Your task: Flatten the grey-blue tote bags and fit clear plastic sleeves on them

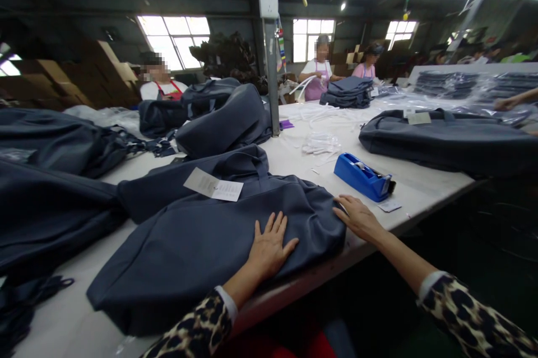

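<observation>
A dark blue duffel bag (189,246) lies on its side along the front of the white table. My left hand (269,245) rests flat on its side panel, fingers spread. At the bag's right end, my right hand (355,215) touches the edge with its fingers stretched out. White paper tags (213,185) lie on top of the bag near its handle (261,170). Just beyond my right hand stands a blue tape dispenser (362,176), with a small white card (390,206) beside it.
More dark blue bags (222,120) are heaped at the left and back. Another tagged bag (445,142) lies at the right. A metal post (272,72) rises from the white table (290,150). Co-workers (318,75) stand across it; another person's hand (507,103) reaches in from the right.
</observation>
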`<state>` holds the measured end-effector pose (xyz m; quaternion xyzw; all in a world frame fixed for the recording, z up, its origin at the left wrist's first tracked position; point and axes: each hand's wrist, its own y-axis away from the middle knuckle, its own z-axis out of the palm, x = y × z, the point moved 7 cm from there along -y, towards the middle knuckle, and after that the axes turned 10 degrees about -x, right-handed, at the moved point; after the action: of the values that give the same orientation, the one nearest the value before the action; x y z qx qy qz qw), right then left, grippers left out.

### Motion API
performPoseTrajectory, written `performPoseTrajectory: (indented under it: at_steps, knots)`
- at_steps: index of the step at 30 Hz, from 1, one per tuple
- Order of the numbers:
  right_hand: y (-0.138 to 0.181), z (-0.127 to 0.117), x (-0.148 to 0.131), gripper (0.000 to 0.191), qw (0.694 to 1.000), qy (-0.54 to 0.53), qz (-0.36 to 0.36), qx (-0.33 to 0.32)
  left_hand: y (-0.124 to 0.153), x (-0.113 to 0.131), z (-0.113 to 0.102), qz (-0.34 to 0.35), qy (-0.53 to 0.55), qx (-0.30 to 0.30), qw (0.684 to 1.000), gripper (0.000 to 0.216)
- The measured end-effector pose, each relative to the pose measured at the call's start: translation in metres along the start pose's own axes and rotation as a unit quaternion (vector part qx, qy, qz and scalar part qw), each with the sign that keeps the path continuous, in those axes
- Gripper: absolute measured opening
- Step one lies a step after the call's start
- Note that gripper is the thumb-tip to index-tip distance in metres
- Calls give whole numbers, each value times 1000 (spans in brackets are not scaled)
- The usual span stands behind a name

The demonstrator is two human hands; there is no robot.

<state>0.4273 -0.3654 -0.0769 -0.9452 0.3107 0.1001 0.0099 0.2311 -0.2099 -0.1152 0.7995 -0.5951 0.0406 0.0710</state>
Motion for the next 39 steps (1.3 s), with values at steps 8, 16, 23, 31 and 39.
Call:
performPoseTrajectory:
  at_steps: [8, 16, 23, 31, 39]
  knots:
    - [21, -4, -83, 30, 991, 121, -37, -29, 1, 2, -6, -5, 19, 6, 1000, 69]
    - [33, 15, -70, 19, 984, 159, -38, 64, 3, -1, -8, -9, 46, 23, 999, 72]
    - [39, 23, -69, 21, 983, 134, -31, 119, 4, 1, -9, -8, 40, 7, 999, 60]
    - [29, 9, -61, 30, 993, 46, -77, 82, -26, 56, -3, 165, 65, 27, 984, 64]
    - [-72, -36, -63, 21, 983, -3, -157, 98, -22, 48, -1, 158, 90, 48, 982, 66]
